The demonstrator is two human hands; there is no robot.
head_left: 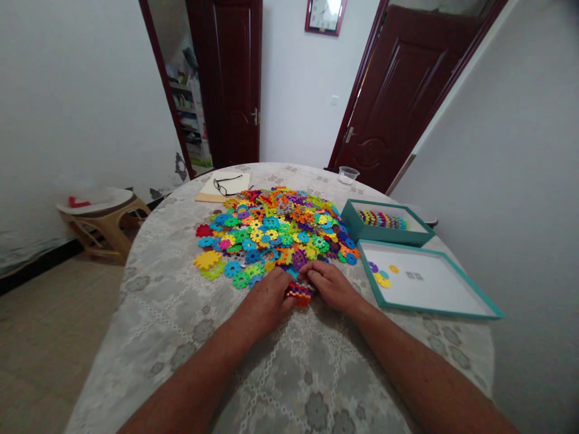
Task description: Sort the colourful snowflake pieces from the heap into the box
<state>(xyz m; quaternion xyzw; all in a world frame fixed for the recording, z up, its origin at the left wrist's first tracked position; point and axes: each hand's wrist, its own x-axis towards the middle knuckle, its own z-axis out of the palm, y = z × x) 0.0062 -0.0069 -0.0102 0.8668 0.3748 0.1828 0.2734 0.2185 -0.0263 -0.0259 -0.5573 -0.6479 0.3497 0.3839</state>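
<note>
Our left hand is closed round one end of a stack of coloured pieces; our right hand curls at the other — whether gripping, we cannot tell; the stack is midway between the table's left and right edges, beside the loose pile.

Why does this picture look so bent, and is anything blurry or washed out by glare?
In the head view, the right-hand door leans strongly, probably from a wide lens; in the head view, glare whitens part of the wall clock; in the head view, the row of pieces between the left hand and right hand looks soft.
</note>
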